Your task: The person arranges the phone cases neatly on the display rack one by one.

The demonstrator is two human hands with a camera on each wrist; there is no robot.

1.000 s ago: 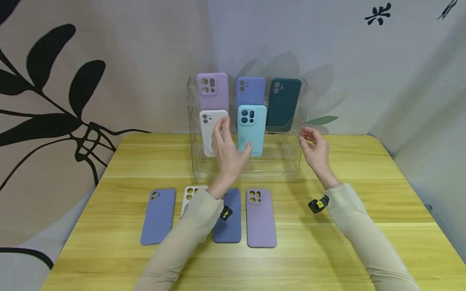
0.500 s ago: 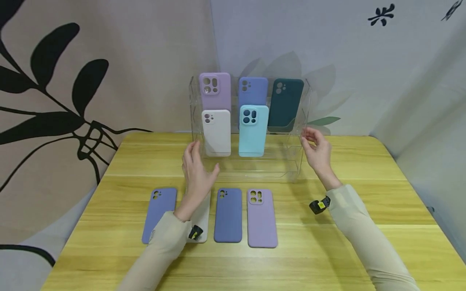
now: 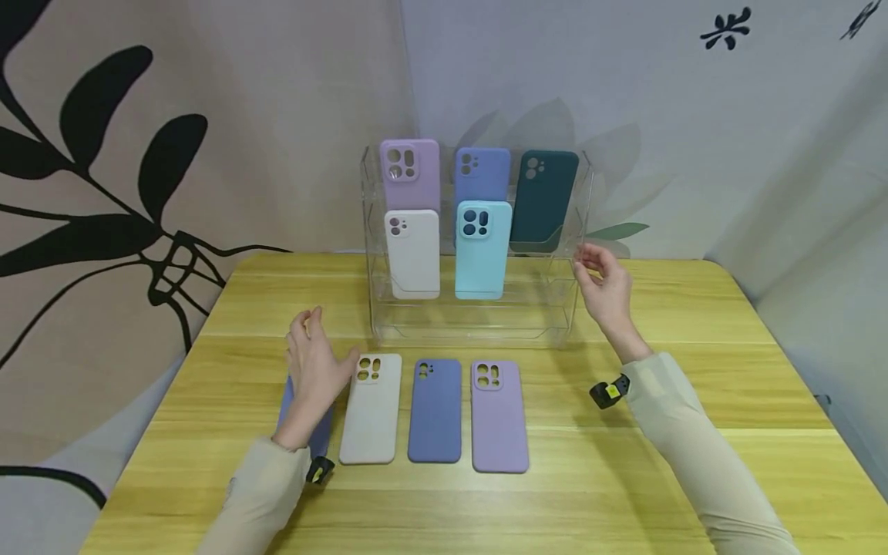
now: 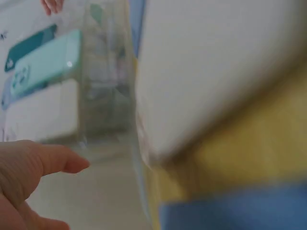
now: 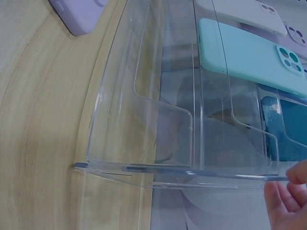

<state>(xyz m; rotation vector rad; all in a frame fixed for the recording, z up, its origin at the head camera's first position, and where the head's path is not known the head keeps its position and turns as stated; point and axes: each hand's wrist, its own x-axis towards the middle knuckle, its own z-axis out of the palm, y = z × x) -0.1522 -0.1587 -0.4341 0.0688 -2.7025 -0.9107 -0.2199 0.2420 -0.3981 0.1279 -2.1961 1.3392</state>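
My left hand (image 3: 314,378), fingers loosely bent and holding nothing, hovers over a blue phone case (image 3: 322,435) and hides much of it. Its thumb reaches the top corner of a white phone case (image 3: 369,424) in the head view. At the back of the table stands a clear tiered display rack (image 3: 479,336). My right hand (image 3: 605,293) pinches the rack's right side edge between thumb and fingers, as the right wrist view shows. A white case (image 3: 416,262) and a turquoise case (image 3: 482,262) lean on the middle tier.
Purple (image 3: 423,185), blue (image 3: 492,177) and dark green (image 3: 544,200) cases stand on the rack's top tier. On the table, another blue case (image 3: 435,416) and a purple case (image 3: 499,424) lie right of the white one. A patterned cloth backdrop (image 3: 291,116) rises behind.
From in front of the rack's white and turquoise cases, my left hand has swung left and toward me, over the leftmost blue case. The right hand stays at the rack's side.
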